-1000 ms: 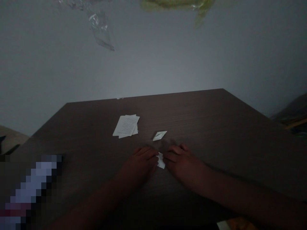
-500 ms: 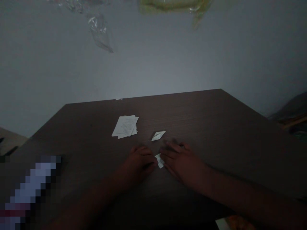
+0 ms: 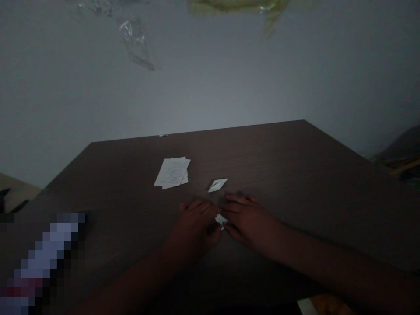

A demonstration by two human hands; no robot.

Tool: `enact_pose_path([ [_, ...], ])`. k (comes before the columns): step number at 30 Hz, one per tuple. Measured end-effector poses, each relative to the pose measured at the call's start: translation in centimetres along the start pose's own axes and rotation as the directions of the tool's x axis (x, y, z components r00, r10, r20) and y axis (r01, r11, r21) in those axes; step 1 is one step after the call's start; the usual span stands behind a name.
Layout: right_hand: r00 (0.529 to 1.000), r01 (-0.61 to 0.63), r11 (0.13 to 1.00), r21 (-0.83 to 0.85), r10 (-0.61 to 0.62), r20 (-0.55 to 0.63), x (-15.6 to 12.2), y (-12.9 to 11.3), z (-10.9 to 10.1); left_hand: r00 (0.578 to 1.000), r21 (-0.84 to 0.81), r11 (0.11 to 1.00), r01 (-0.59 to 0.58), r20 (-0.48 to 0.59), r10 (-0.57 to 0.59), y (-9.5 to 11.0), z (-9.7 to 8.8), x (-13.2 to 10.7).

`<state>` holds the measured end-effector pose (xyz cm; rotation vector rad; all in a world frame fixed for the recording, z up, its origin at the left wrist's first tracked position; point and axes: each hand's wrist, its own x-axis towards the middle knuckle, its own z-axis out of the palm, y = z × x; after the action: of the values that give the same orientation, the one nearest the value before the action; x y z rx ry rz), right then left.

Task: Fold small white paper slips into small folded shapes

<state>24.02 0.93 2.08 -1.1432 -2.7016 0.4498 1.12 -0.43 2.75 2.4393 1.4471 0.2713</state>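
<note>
A small white folded paper piece [image 3: 221,219] lies on the dark wooden table [image 3: 295,175], pinched between both my hands. My left hand [image 3: 195,223] presses on it from the left with fingers curled over it. My right hand [image 3: 247,218] holds it from the right, fingers close together. Most of the paper is hidden under my fingers. Just beyond my hands lies another small folded paper [image 3: 217,184], diamond-shaped and untouched.
A small stack of printed paper sheets [image 3: 172,173] lies further back to the left. A blurred-out patch covers the lower left corner. An orange and white object [image 3: 323,305] peeks in at the bottom right edge. A pale wall rises behind the table.
My hands have drawn closer together over the small paper, which now shows less than before. The other papers have not moved.
</note>
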Motion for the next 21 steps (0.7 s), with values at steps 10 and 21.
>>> enact_pose_path([
  [10, 0.997, 0.016, 0.996, 0.083, -0.022, 0.075, -0.12, 0.35, -0.99, 1.000, -0.041, 0.999, 0.023, -0.016, -0.024, -0.42, 0.02, 0.50],
  [21, 0.997, -0.007, 0.994, 0.106, -0.002, 0.081, -0.21, 0.43, -1.11, 1.000, 0.026, 0.999, -0.022, -0.002, 0.022, -0.66, 0.21, 0.38],
])
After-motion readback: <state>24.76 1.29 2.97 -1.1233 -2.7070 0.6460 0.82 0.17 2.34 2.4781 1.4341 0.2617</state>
